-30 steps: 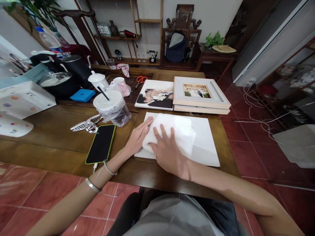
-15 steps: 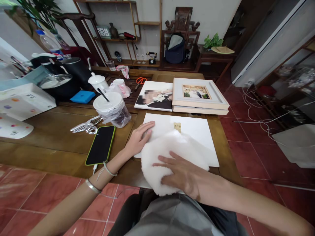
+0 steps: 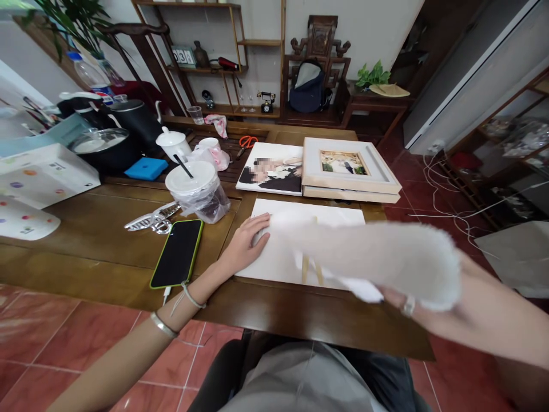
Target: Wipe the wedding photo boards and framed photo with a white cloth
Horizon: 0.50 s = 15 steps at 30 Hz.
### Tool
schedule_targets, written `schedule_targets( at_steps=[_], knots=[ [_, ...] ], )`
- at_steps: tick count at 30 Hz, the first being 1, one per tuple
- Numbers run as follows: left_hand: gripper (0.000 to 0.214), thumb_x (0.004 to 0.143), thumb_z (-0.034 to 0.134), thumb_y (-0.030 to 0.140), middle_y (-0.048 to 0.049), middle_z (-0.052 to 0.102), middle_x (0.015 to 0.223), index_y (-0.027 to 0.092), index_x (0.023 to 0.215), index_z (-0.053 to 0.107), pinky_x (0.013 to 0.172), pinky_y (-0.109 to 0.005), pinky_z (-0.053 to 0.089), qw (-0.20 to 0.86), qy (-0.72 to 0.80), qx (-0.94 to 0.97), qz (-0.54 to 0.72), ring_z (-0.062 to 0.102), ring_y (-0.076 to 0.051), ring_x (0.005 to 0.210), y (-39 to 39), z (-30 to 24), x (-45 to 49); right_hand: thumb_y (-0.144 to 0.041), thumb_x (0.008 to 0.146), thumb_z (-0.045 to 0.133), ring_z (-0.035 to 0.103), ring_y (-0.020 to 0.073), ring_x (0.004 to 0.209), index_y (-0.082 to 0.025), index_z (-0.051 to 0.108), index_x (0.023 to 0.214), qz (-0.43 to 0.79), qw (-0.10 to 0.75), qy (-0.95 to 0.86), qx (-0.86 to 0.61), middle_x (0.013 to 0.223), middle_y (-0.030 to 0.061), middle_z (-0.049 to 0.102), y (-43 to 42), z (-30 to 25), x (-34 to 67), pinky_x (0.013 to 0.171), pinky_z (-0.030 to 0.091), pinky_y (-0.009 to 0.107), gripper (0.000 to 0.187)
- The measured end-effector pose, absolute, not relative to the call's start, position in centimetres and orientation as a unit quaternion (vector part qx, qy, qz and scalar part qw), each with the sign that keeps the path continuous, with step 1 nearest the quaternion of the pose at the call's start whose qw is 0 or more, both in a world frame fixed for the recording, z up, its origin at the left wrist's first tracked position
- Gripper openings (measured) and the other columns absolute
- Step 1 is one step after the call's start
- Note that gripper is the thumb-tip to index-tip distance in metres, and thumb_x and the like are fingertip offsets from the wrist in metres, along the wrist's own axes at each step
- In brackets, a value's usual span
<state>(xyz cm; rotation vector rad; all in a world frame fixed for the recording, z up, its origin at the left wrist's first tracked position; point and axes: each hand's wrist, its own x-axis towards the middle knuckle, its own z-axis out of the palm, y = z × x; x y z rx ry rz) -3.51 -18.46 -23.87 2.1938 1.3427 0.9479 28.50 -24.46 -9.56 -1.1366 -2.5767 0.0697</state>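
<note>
The left hand (image 3: pixel 246 243) lies flat with fingers extended on the left edge of a white board (image 3: pixel 274 263), grasping nothing. The board rests near the front edge of the wooden desk (image 3: pixel 257 309), towards its right end. The right hand (image 3: pixel 424 320), wearing a ring, appears to grasp a fluffy white cloth (image 3: pixel 386 252), though most of its fingers are hidden behind it. The cloth reaches across the board and out past the desk's right edge; it is blurred, so whether its far end touches the board cannot be told. The handling of the cloth looks under way rather than finished: it is not yet laid down, and it hides part of the board, while the board's near left corner and two tan strips (image 3: pixel 305 269) by its front edge are uncovered. Behind the board, towards the desk's back edge, a photo print (image 3: pixel 281 171) lies just beside a stack of frames (image 3: pixel 311 163), neither one in hand.
</note>
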Motion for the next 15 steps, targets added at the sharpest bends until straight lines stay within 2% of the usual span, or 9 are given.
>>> schedule_targets(
  at_steps=[3, 5, 8, 10, 12, 15],
  knots=[
    [0.031, 0.089, 0.048, 0.025, -0.011, 0.06, 0.127, 0.02, 0.116, 0.06, 0.109, -0.05, 0.033, 0.198, 0.478, 0.783, 0.344, 0.05, -0.025, 0.125, -18.5, -23.8, -3.4, -0.019, 0.078, 0.05, 0.059, 0.0211, 0.065, -0.026, 0.057, 0.078, -0.006, 0.223, -0.892, -0.392, 0.07, 0.0038, 0.063, -21.5, -9.0, 26.8, 0.06, 0.048, 0.034, 0.01],
    [0.031, 0.089, 0.048, 0.025, -0.0111, 0.06, 0.127, 0.02, 0.118, 0.058, 0.108, -0.05, 0.033, 0.2, 0.475, 0.784, 0.347, 0.05, -0.025, 0.125, -18.5, -23.7, -3.3, -0.014, 0.074, 0.048, 0.058, 0.0228, 0.065, -0.022, 0.057, 0.079, -0.065, 0.238, -0.875, -0.416, 0.069, 0.005, 0.062, -19.9, -9.4, 24.9, 0.059, 0.046, 0.035, 0.014],
    [0.031, 0.089, 0.048, 0.025, -0.0112, 0.06, 0.127, 0.019, 0.117, 0.059, 0.108, -0.049, 0.034, 0.194, 0.476, 0.786, 0.343, 0.051, -0.025, 0.124, -18.5, -23.7, -3.3, -0.005, 0.069, 0.043, 0.058, 0.0292, 0.096, -0.018, 0.059, 0.1, -0.087, 0.192, -0.897, -0.388, 0.096, 0.0107, 0.066, -18.2, -11.1, 21.3, 0.074, 0.046, 0.039, 0.037],
    [0.028, 0.089, 0.048, 0.025, -0.0108, 0.063, 0.122, 0.019, 0.112, 0.061, 0.105, -0.048, 0.037, 0.182, 0.482, 0.788, 0.336, 0.055, -0.026, 0.119, -18.5, -23.7, -3.4, -0.001, 0.072, 0.042, 0.048, 0.0308, 0.117, -0.019, 0.057, 0.111, -0.091, 0.156, -0.917, -0.356, 0.12, 0.0131, 0.06, -17.6, -12.5, 18.9, 0.085, 0.043, 0.041, 0.046],
    [0.023, 0.087, 0.049, 0.026, -0.0101, 0.067, 0.112, 0.018, 0.102, 0.064, 0.1, -0.045, 0.043, 0.168, 0.49, 0.788, 0.333, 0.059, -0.027, 0.11, -18.4, -23.9, -3.4, -0.002, 0.08, 0.038, 0.046, 0.0308, 0.12, -0.02, 0.055, 0.113, -0.1, 0.117, -0.932, -0.328, 0.131, 0.0142, 0.053, -17.1, -13.8, 16.6, 0.084, 0.041, 0.041, 0.041],
    [0.018, 0.085, 0.051, 0.025, -0.0092, 0.069, 0.098, 0.016, 0.091, 0.064, 0.087, -0.041, 0.05, 0.16, 0.501, 0.782, 0.334, 0.063, -0.026, 0.096, -18.4, -24.1, -3.5, -0.007, 0.089, 0.035, 0.056, 0.0278, 0.106, -0.02, 0.055, 0.11, -0.087, 0.074, -0.948, -0.296, 0.123, 0.0137, 0.058, -16.3, -15.0, 14.1, 0.078, 0.039, 0.039, 0.032]
  ],
)
